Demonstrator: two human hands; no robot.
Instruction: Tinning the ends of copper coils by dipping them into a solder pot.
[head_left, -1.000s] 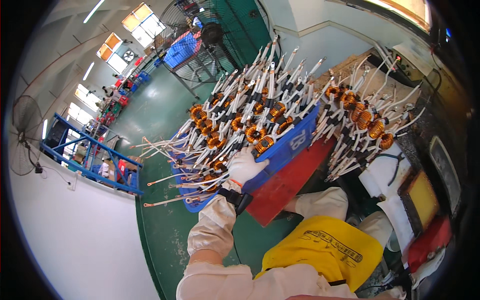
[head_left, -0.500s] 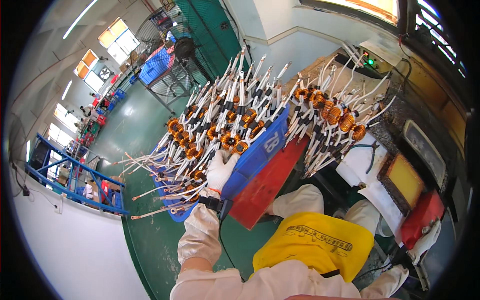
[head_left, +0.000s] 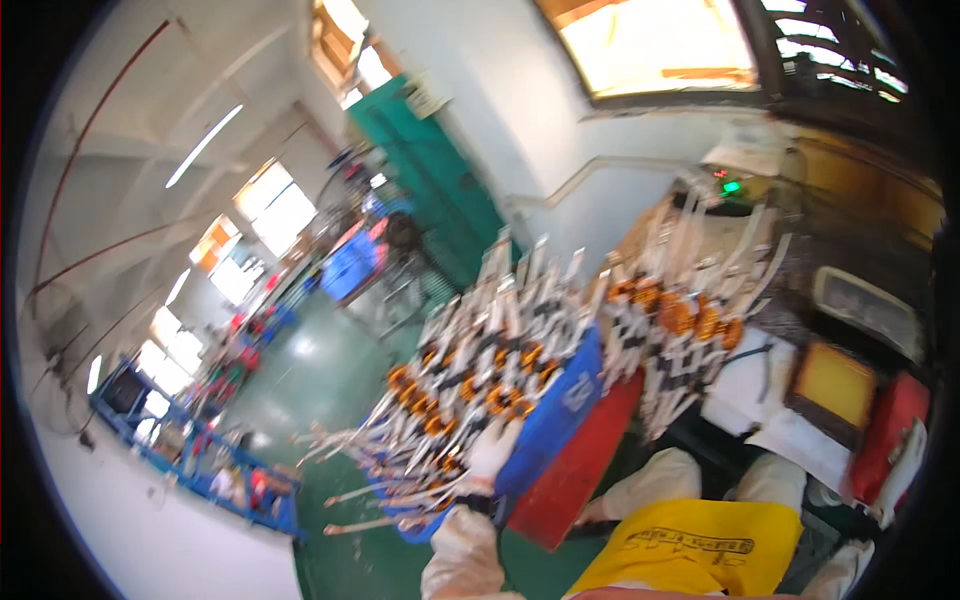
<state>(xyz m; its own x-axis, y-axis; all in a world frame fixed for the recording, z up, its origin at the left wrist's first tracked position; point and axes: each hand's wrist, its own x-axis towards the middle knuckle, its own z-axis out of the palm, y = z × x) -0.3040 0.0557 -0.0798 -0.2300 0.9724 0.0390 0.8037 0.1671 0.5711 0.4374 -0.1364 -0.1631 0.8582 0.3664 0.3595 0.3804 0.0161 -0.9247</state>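
My left hand (head_left: 490, 452), in a white glove with a dark band at the wrist, reaches into a blue plastic bin (head_left: 548, 425). It touches the copper-wound ring coils (head_left: 508, 402), whose long white leads stick up and out. Blur and the coils hide its fingertips, so its grip is unclear. At the lower right edge my right hand (head_left: 903, 472), also gloved in white, is beside a red object (head_left: 890, 425). Its fingers are smeared.
Under the bin is a red board (head_left: 580, 480). More coils (head_left: 680, 315) lie on the bench to its right, beside white sheets (head_left: 750, 380) and a dark-framed yellow block (head_left: 832, 382). A blue rack (head_left: 190, 450) stands at the left, a green door (head_left: 430, 175) behind.
The view has tilted upward, so the bin, coils and both hands appear lower and farther right. The picture is now blurred. My left hand stays at the same coils.
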